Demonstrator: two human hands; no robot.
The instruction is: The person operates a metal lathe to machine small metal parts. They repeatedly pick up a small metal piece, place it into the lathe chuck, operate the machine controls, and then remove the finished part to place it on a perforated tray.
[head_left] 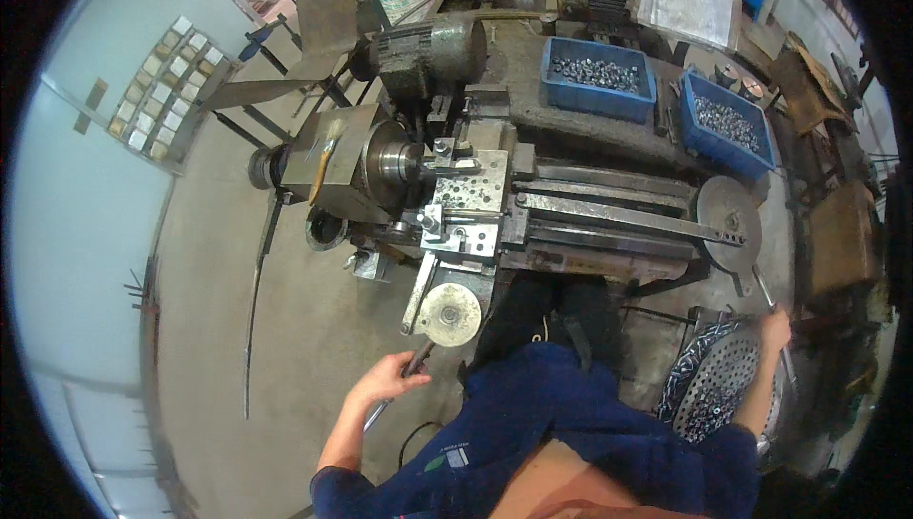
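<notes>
My left hand (384,379) is closed round a lever (416,361) that runs down from a round metal disc (450,314) at the lathe's near side. My right hand (776,329) grips a long metal lever (764,289) below a larger grey disc (730,222). A flat linkage bar (618,215) joins that disc to the slide. Between my hands stands the small lathe, its chuck (392,162) facing a tool plate (473,186) with many holes and clamped tool blocks. Whether a workpiece sits in the chuck is too small to tell.
Two blue bins (597,81) of small metal parts stand behind the lathe. Beside my right forearm is a perforated round tray (723,381) with metal parts. A brush (326,162) lies on the headstock, a motor (433,51) behind it. A thin rod (253,329) slants toward the floor at left.
</notes>
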